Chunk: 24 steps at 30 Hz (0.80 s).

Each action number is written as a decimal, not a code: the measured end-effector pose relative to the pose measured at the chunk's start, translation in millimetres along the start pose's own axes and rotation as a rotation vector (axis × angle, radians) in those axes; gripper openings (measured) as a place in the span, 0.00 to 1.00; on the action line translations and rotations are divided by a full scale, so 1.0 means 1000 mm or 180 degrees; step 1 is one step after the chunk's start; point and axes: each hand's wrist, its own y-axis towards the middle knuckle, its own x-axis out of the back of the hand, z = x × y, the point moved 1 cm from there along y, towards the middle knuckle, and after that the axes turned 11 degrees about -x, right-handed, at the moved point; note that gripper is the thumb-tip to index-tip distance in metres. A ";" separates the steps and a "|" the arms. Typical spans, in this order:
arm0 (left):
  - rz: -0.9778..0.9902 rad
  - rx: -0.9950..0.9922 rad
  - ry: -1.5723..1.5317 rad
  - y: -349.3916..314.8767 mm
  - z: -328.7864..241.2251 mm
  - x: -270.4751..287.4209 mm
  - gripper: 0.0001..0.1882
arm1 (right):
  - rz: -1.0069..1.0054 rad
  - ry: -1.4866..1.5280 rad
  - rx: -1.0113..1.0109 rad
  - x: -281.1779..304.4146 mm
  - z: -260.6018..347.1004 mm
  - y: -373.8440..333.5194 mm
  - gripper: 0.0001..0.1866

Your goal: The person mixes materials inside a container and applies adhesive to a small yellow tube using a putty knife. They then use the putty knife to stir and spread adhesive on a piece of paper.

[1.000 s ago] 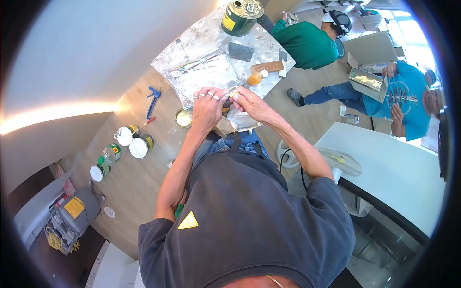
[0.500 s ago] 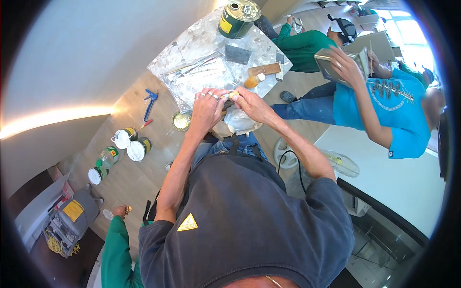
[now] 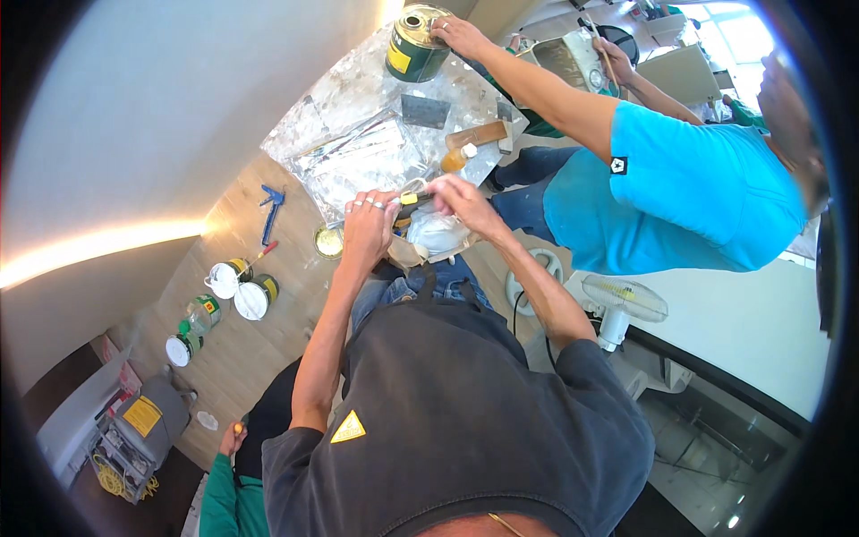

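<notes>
Slightly farther apart than in the earlier frame, left hand [image 3: 365, 224] and right hand [image 3: 463, 206] flank a small yellow piece [image 3: 410, 199] by the worktop's [image 3: 344, 89] near edge; the left pinches it between closed fingers, the right curls, its hold unclear, and a blue-sleeved co-worker's hand [image 3: 462, 37] now touches the green tin [image 3: 418, 58]

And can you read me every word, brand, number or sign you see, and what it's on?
There's nothing I can quote:
Dark-green tin: yellow label, print too small.
Grey machine: yellow sticker, print blurred.
Dark shirt: yellow triangle, marks inside too small.
Blue sleeve: black tag with a white emblem, no words made out.
Plastic bottle: green label, blurred.
</notes>
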 end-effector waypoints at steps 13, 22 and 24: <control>-0.0166 0.0407 -0.0358 -0.014 0.001 0.000 0.09 | -0.1222 0.0005 0.0540 0.010 -0.040 0.000 0.12; -0.0239 0.0835 -0.0856 -0.027 0.000 -0.022 0.10 | -0.1951 -0.1515 0.0134 0.072 -0.130 0.086 0.45; -0.0238 0.0810 -0.0910 -0.030 -0.002 -0.023 0.10 | -0.2000 -0.1551 0.0016 0.073 -0.134 0.105 0.46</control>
